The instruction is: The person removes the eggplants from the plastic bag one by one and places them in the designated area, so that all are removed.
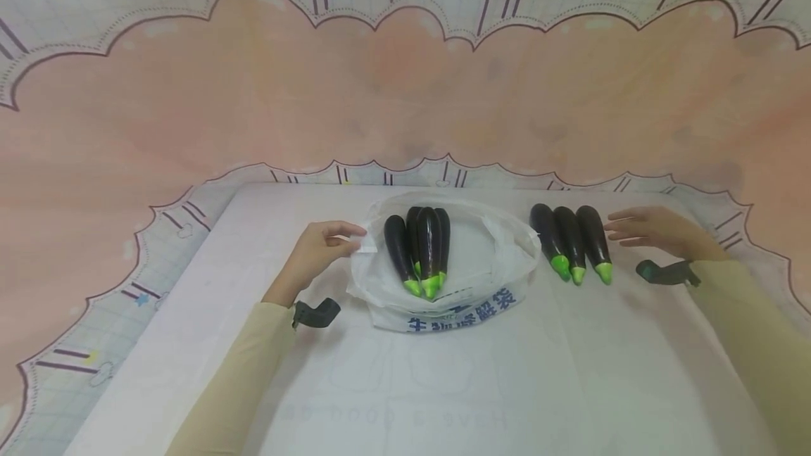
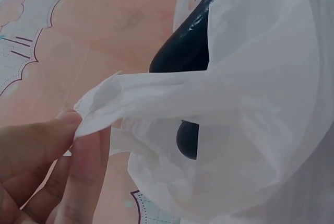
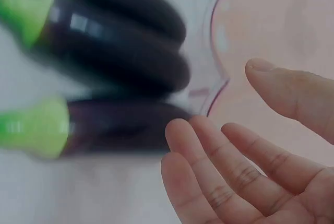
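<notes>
A white plastic bag (image 1: 500,259) with blue lettering lies spread on the table, its mouth facing up. Several dark eggplants (image 1: 429,245) with green stem ends rest inside it. My left hand (image 1: 323,248) pinches the bag's left edge between thumb and fingers; in the left wrist view the pulled-out bag handle (image 2: 146,96) runs from the fingertips. Three more eggplants (image 1: 573,238) lie side by side to the right of the bag. Just right of them is my right hand (image 1: 662,229), its fingers extended and holding nothing; the right wrist view shows its fingertips close to the nearest eggplant (image 3: 122,127).
The table has a white cover (image 1: 405,385) with faint print. Behind it and at its sides hangs a patterned pink and white cloth (image 1: 405,97). A dark wrist camera (image 1: 317,313) sits on the left wrist, another (image 1: 665,271) on the right.
</notes>
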Action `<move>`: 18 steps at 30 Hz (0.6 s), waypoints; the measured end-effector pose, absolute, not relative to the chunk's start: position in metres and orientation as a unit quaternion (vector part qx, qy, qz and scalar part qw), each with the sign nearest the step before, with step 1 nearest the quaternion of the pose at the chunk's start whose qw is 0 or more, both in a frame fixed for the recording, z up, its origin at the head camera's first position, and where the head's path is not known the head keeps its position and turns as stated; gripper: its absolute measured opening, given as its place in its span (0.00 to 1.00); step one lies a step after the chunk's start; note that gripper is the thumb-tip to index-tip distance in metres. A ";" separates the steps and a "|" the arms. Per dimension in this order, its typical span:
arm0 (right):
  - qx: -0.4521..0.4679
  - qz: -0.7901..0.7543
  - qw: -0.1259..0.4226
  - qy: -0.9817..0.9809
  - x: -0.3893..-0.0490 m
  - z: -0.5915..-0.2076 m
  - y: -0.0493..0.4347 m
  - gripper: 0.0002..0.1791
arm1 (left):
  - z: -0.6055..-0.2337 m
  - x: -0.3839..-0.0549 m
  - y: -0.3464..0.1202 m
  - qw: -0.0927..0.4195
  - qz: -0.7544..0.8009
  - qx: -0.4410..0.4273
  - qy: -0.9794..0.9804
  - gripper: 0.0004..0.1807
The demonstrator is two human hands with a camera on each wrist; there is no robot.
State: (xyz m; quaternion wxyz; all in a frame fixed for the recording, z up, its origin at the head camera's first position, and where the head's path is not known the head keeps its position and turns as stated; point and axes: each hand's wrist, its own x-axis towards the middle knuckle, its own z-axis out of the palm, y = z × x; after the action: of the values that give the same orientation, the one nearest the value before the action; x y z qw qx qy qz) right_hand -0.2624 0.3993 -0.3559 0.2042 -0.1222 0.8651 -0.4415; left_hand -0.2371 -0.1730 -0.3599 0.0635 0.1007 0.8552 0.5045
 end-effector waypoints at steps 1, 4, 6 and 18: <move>-0.136 -0.454 0.201 0.857 -0.261 -0.351 0.396 0.28 | -0.360 -0.237 -0.173 0.064 0.504 0.100 0.855 0.16; -0.168 -0.449 0.195 0.856 -0.258 -0.337 0.378 0.27 | -0.361 -0.238 -0.174 0.062 0.504 0.101 0.856 0.16; -0.160 -0.423 0.194 0.871 -0.254 -0.326 0.362 0.27 | -0.361 -0.239 -0.174 0.062 0.505 0.102 0.855 0.16; -0.131 -0.355 0.232 0.896 -0.260 -0.297 0.275 0.30 | -0.361 -0.237 -0.171 0.064 0.502 0.104 0.856 0.16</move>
State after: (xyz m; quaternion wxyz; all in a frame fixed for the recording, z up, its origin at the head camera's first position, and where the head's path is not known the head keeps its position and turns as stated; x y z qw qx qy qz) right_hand -0.2604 0.2751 -0.2968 0.2316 -0.1305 0.8964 -0.3546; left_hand -0.2373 -0.1713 -0.3606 0.0637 0.1038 0.8562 0.5022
